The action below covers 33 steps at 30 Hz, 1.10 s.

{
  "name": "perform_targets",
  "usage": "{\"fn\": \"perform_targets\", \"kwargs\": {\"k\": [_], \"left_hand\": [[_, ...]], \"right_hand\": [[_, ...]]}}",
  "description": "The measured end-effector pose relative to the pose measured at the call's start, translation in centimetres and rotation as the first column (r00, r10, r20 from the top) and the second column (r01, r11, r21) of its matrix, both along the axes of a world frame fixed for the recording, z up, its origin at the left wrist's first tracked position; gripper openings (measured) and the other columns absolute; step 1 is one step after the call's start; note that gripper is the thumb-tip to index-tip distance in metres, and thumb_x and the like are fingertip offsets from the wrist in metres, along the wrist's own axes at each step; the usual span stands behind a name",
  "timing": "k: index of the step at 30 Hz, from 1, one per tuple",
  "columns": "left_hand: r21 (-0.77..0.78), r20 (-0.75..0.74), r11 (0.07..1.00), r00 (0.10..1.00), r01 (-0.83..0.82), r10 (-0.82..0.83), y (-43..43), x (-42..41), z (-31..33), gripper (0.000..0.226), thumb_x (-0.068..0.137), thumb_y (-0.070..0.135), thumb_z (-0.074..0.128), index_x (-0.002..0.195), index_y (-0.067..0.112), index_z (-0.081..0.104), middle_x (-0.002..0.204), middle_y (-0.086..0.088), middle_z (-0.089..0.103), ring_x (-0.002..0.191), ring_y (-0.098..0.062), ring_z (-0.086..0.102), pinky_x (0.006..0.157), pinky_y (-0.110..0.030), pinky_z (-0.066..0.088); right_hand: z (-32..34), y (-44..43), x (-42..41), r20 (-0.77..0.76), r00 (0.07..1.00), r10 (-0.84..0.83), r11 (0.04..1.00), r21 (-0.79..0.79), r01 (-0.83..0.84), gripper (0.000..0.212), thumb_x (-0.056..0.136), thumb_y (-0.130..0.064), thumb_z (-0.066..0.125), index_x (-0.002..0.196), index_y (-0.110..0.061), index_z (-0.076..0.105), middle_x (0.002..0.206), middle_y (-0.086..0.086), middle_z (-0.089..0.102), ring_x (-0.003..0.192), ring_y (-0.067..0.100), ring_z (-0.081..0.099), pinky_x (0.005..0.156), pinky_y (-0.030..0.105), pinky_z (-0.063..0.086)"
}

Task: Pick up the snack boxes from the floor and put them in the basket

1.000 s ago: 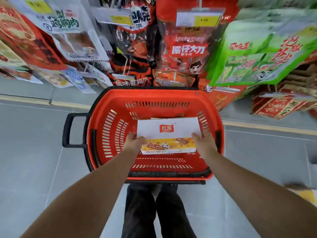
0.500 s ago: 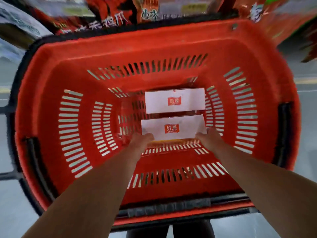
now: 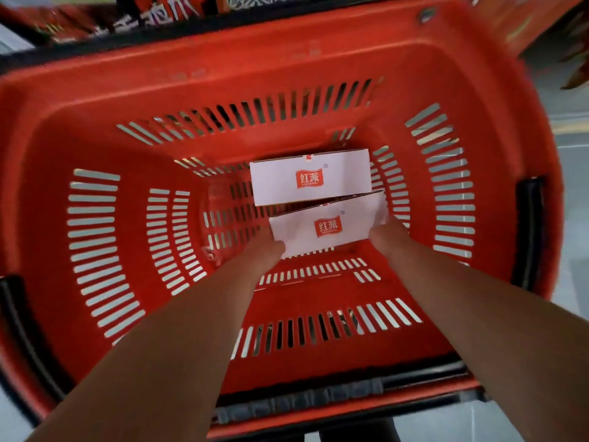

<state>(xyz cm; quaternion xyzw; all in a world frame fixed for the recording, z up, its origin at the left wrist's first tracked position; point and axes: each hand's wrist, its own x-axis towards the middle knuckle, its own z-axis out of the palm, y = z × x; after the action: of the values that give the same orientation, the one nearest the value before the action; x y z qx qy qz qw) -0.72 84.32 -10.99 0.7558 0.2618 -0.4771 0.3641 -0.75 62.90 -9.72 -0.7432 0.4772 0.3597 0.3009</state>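
Observation:
A red slotted shopping basket [image 3: 95, 129] fills the view from above. At its bottom lies a white snack box [image 3: 310, 177] with a red logo, towards the far right. Just in front of it, a second, matching snack box [image 3: 328, 226] sits tilted, touching the first. My left hand [image 3: 261, 250] grips its left end and my right hand [image 3: 387, 237] grips its right end, both deep inside the basket. The fingers are hidden behind the box.
Black handle grips sit on the basket's right rim [image 3: 527, 231] and near rim [image 3: 299, 403]. Blurred red snack packets [image 3: 153, 14] hang beyond the far rim. Grey floor [image 3: 570, 173] shows at the right.
The box went from above the rim down to the basket bottom, both hands still on it. It has tilted and shifted right, against the box lying there. The camera moved closer.

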Motion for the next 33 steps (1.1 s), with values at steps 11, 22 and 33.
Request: {"fn": "perform_targets", "kwargs": {"k": [11,22,33], "left_hand": [[-0.144,0.252,0.989,0.968,0.018,0.019,-6.4,7.8,22.9,0.032,0.093,0.016,0.049,0.124,0.015,0.057,0.121,-0.008,0.062,0.103,-0.024,0.061,0.079,-0.026,0.044],[-0.494,0.385,0.86,0.919,0.127,0.085,-18.2,3.4,48.0,0.018,0.09,0.005,0.053,0.085,0.022,0.058,0.077,0.002,0.06,0.07,-0.012,0.056,0.057,-0.021,0.04],[-0.503,0.464,0.723,0.854,0.473,-0.235,-36.2,-11.1,55.9,0.018,0.092,0.009,0.05,0.087,0.026,0.054,0.091,0.003,0.061,0.073,-0.006,0.058,0.062,-0.02,0.039]], "right_hand": [[22.4,0.0,2.2,0.38,0.921,-0.09,0.98,0.2,0.013,0.034,0.088,-0.008,0.053,0.121,-0.012,0.06,0.102,0.004,0.059,0.076,0.015,0.053,0.065,0.022,0.041],[44.8,-6.0,-7.5,0.616,0.437,-0.655,0.745,0.431,0.508,0.021,0.085,-0.004,0.061,0.098,-0.019,0.054,0.084,0.001,0.06,0.078,0.02,0.057,0.076,0.034,0.047],[52.9,-21.0,-25.0,0.71,0.093,-0.698,0.578,0.482,0.658,0.021,0.087,-0.003,0.06,0.101,-0.018,0.053,0.08,-0.001,0.055,0.072,0.014,0.053,0.072,0.027,0.045]]}}
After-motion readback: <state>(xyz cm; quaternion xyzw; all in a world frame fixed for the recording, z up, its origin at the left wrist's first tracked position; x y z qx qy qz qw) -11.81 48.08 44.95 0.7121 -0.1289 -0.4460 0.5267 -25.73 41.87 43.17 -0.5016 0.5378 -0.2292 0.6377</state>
